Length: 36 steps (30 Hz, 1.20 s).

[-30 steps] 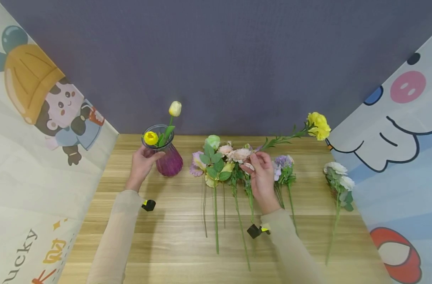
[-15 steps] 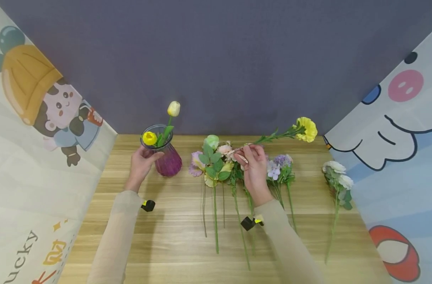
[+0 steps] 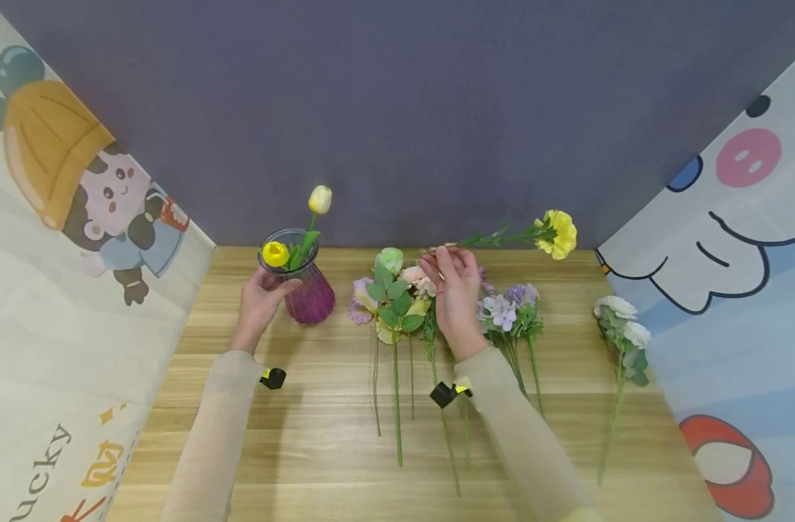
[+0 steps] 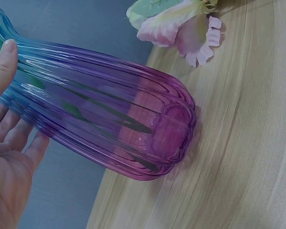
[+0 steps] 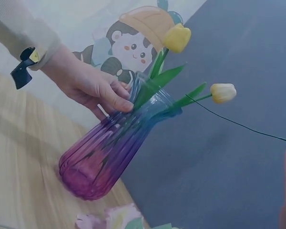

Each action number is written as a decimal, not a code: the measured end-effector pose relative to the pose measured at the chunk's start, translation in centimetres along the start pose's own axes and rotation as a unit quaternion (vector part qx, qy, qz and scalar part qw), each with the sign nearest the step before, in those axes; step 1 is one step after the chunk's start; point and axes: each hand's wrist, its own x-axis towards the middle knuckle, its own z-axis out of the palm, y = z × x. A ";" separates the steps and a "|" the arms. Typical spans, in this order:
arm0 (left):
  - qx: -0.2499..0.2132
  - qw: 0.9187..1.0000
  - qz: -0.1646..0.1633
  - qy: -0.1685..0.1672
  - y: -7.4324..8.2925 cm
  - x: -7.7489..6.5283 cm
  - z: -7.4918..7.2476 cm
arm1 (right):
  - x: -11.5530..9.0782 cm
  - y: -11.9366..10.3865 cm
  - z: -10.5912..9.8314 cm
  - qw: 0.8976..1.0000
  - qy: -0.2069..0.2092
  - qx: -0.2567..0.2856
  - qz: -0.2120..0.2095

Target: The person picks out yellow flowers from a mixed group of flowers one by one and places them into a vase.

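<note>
My left hand (image 3: 260, 301) holds a ribbed glass vase (image 3: 311, 296) near its neck, thumb on one side and fingers on the other. The vase shades from blue at the mouth to magenta at the base. In it stand a yellow tulip (image 3: 276, 254) and a pale cream tulip (image 3: 320, 199). My right hand (image 3: 456, 297) pinches the stem of a yellow carnation (image 3: 557, 234), whose bloom points right. In the right wrist view, the thin bare stem (image 5: 243, 127) reaches toward the vase mouth, its tip appearing near the cream tulip's leaf.
Several artificial flowers lie mid-table: a green-white bloom (image 3: 391, 259), a pink-purple flower (image 3: 362, 300) and purple-blue blooms (image 3: 502, 312). White flowers (image 3: 622, 319) lie at the far right of the wooden table (image 3: 332, 435). A grey panel (image 3: 397, 123) rises behind.
My right hand has moved left and slightly up, carrying the carnation, whose bloom has also shifted left. The left hand and vase hold nearly still.
</note>
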 end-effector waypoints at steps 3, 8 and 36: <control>-0.002 1.000 0.000 0.000 0.0 0.1 0.0 | 0.3 0.1 1.0 1.000 -0.016 0.000 -0.017; 0.007 1.000 -0.003 0.001 0.2 0.1 0.1 | 0.7 0.6 2.5 0.998 -0.042 0.000 -0.047; 0.005 1.000 -0.009 0.004 -0.9 0.5 -0.1 | 1.0 2.9 7.8 0.956 -0.153 -0.211 -0.134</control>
